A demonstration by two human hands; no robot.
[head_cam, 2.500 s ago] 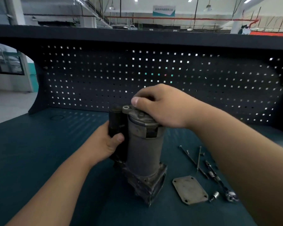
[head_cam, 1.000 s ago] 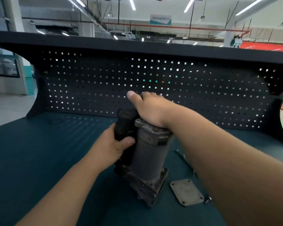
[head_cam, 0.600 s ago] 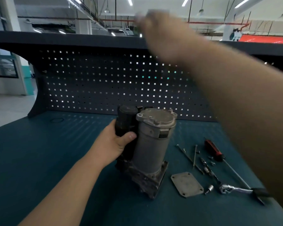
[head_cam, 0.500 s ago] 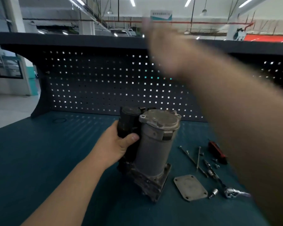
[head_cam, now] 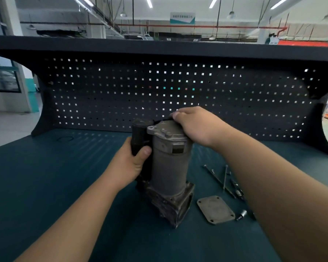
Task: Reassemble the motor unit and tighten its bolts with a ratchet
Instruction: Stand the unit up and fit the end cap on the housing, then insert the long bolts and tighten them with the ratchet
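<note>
Standing on its blocky base near the middle of the surface (head_cam: 45,186), the motor unit (head_cam: 169,167) looks top-heavy. Is that why both hands are on it? asks the first.

Likely so, says the second. The left hand (head_cam: 133,163) wraps the black cylinder (head_cam: 139,135) on the unit's side, thumb across its front, which probably braces the tall body against tipping or turning. The right hand (head_cam: 195,125) lies over the end cap (head_cam: 165,131), fingers bent down past its far rim, so it seems to be seating or aligning that cap on the grey housing.

And the loose parts to the right?

The long bolts (head_cam: 219,179) lie near the unit, within easy reach of the right hand. A flat cover plate (head_cam: 215,209) sits just beside the base, with a small socket (head_cam: 241,217) next to it. They seem laid out in working order: bolts through the cap first, then the plate.

Is the ratchet visible?

The second cannot tell, because the right forearm covers that corner. Tightening looks some way off, since the cap's near lug (head_cam: 151,128) shows what seems an empty hole.
</note>
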